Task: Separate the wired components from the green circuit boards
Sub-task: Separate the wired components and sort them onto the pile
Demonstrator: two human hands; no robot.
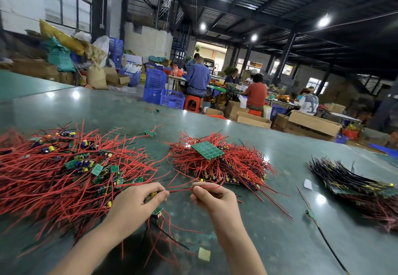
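Both hands' fingers [160, 194] pinch one red wire [181, 190] between them.

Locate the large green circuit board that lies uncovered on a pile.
In the head view, the large green circuit board lies tilted atop the middle pile of red wires, beyond the right hand.

The left pile of red wires [53, 173] is cut off by the frame's left edge. Beside it, the left hand [137, 201] hides the small part it pinches.
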